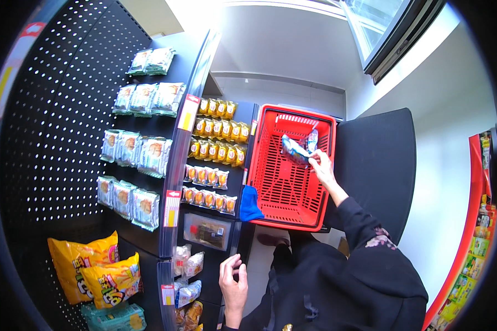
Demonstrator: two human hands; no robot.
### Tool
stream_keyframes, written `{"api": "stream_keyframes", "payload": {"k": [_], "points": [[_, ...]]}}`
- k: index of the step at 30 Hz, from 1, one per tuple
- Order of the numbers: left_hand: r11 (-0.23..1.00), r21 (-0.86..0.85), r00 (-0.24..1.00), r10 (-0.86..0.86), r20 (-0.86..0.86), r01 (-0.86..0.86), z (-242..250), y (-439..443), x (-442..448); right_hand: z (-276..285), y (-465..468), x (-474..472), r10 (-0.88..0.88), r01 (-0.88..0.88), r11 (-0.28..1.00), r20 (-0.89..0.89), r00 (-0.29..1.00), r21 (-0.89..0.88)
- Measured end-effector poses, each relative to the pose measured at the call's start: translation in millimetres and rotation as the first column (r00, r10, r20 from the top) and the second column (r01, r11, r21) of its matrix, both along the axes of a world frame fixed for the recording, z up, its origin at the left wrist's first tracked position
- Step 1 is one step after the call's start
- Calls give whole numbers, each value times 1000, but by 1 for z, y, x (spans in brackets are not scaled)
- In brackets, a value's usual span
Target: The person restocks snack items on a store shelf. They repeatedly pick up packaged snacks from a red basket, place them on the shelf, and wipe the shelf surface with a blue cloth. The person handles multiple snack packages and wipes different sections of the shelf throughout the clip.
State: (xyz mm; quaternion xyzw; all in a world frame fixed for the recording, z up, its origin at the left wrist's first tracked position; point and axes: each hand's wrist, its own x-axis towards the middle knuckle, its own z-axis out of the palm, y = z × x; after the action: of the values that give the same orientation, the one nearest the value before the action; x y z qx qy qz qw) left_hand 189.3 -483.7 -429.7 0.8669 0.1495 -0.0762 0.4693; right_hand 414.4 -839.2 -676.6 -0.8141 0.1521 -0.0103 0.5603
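My right hand (322, 165) pinches the end of a dark blue and white snack packet (295, 149) over a red plastic shopping basket (258, 165). Another small packet (312, 140) lies in the basket just beyond it. A blue cloth (250, 203) hangs by the basket's near left corner. My left hand (234, 281) holds nothing; its fingers are raised and slightly curled beside the lower shelf, close to small wrapped packets (194, 264) and below a flat clear-wrapped package (207, 231).
Black shelves at the left carry rows of pale wrapped snacks (142, 98), yellow packets (218, 129) and large orange snack bags (83, 265). A black panel (372, 165) stands right of the basket. An open window (381, 33) juts in at upper right; a red-edged rack (466, 248) stands far right.
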Motion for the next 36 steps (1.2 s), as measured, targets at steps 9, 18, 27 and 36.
{"api": "stream_keyframes", "payload": {"k": [9,18,27,36], "points": [[997,-15,975,-77,210,82,36,-9,33,225,42,-50,365,-383,803,131,922,457],[999,-15,928,-21,371,29,103,11,13,347,136,-57,592,-701,476,396,702,531],[960,-192,702,280,655,-203,226,48,-39,470,215,-69,861,-990,133,489,140,48],[921,-60,344,203,917,-384,362,102,-66,613,337,-77,592,-950,102,785,-180,-295]]}}
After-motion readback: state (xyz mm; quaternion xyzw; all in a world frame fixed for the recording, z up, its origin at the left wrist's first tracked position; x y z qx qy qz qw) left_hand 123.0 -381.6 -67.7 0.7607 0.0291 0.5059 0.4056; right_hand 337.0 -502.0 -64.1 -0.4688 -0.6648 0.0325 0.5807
